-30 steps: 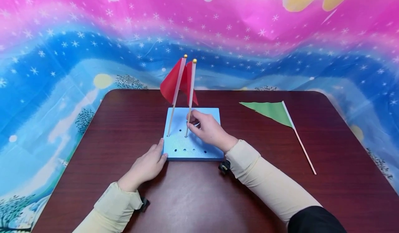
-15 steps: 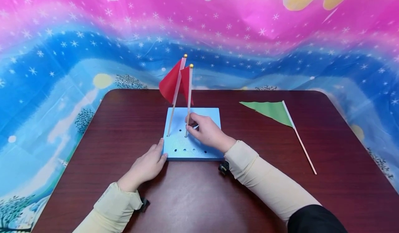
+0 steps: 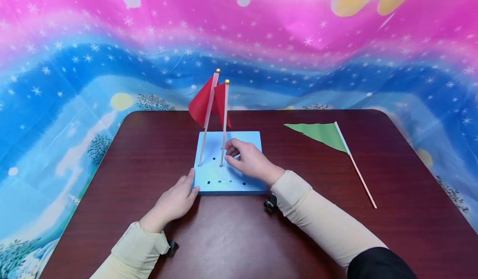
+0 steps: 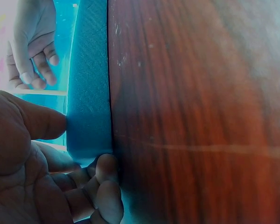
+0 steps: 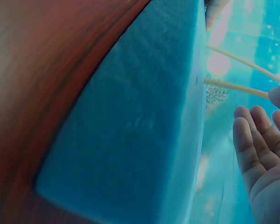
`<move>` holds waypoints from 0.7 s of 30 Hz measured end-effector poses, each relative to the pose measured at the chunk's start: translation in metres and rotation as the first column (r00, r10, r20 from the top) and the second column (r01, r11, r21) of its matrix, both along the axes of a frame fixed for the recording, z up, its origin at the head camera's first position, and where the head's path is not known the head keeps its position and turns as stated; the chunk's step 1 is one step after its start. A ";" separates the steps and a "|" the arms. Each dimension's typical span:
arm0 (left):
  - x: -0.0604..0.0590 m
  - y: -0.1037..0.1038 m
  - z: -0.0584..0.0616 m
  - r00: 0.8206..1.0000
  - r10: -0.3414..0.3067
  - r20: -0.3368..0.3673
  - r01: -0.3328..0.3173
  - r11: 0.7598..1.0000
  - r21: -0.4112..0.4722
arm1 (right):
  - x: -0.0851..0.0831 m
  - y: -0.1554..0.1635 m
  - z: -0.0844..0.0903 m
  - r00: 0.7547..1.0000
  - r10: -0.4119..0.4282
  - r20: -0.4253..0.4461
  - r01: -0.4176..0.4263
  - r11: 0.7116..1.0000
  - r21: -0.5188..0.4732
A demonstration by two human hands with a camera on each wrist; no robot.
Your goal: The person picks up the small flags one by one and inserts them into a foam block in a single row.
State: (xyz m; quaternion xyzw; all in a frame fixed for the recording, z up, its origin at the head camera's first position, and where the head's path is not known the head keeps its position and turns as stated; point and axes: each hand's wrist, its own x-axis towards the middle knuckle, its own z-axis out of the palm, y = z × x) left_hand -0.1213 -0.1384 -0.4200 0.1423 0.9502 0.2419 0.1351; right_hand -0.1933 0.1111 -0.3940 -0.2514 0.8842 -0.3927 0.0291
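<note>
A light-blue board point(image 3: 231, 174) with several small holes lies on the table. Two red flags with gold-tipped poles stand in it, the left flag point(image 3: 199, 106) leaning to the right and the right flag point(image 3: 222, 98) nearly upright. Just right of the second pole, my right hand point(image 3: 252, 159) has its thumb and fingers parted, slightly clear of the wood. In the right wrist view, its loosely bent fingers point(image 5: 252, 144) hold nothing. My left hand point(image 3: 173, 204) rests against the board's left side near the front corner, thumb touching that corner.
A green pennant flag point(image 3: 324, 135) on a pale stick lies flat on the right of the dark wooden table point(image 3: 306, 237). Behind the table hangs a pink-and-blue printed cloth point(image 3: 261, 55).
My right hand first pinches the right flag's pole, whose top tips slightly left and lower, then lets go and parts from it. The left hand stays at the board; the view shifts slightly.
</note>
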 end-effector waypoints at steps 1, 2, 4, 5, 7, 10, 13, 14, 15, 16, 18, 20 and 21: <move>0.000 0.000 0.000 1.000 0.001 0.000 -0.001 1.000 -0.001 | 0.000 0.001 0.000 1.000 -0.004 0.005 0.004 1.000 0.011; 0.000 -0.001 0.000 1.000 0.002 -0.001 -0.002 1.000 -0.001 | 0.000 0.003 0.000 1.000 -0.008 0.010 0.008 1.000 0.020; 0.000 -0.001 -0.001 1.000 0.001 -0.003 -0.001 1.000 -0.002 | 0.000 0.007 0.000 1.000 -0.018 0.016 0.017 0.999 0.032; 0.000 -0.001 -0.001 1.000 0.000 -0.003 0.000 1.000 -0.001 | 0.001 0.009 0.000 1.000 -0.025 0.019 0.024 0.999 0.035; 0.000 0.000 -0.001 1.000 0.000 -0.002 0.000 1.000 0.000 | 0.001 0.014 -0.001 0.999 -0.044 0.025 0.043 0.998 0.042; 0.000 0.000 -0.001 1.000 -0.001 0.002 0.001 1.000 -0.002 | 0.000 0.023 -0.003 0.996 -0.076 0.036 0.074 0.996 0.045; 0.000 0.000 -0.001 1.000 0.001 0.007 -0.001 1.000 -0.005 | -0.001 0.031 -0.006 0.994 -0.094 0.047 0.092 0.995 0.040; 0.000 0.000 -0.001 1.000 0.001 0.008 -0.001 1.000 -0.006 | -0.002 0.034 -0.006 0.994 -0.097 0.049 0.095 0.995 0.040; 0.000 0.000 0.000 1.000 0.001 0.009 -0.001 1.000 -0.006 | -0.002 0.037 -0.007 0.994 -0.100 0.051 0.098 0.994 0.041; 0.000 0.000 0.000 1.000 0.002 0.009 -0.002 1.000 -0.004 | -0.002 0.039 -0.007 0.993 -0.102 0.053 0.100 0.994 0.041; 0.000 0.000 0.000 1.000 0.002 0.009 -0.002 1.000 -0.003 | -0.003 0.045 -0.007 0.992 -0.110 0.058 0.108 0.993 0.043; 0.000 0.000 -0.001 1.000 0.001 0.011 -0.001 1.000 -0.001 | -0.002 0.052 -0.006 0.991 -0.121 0.065 0.118 0.992 0.047; 0.000 0.000 -0.001 1.000 0.001 0.016 -0.001 1.000 0.003 | -0.001 0.055 -0.006 0.990 -0.127 0.068 0.124 0.991 0.051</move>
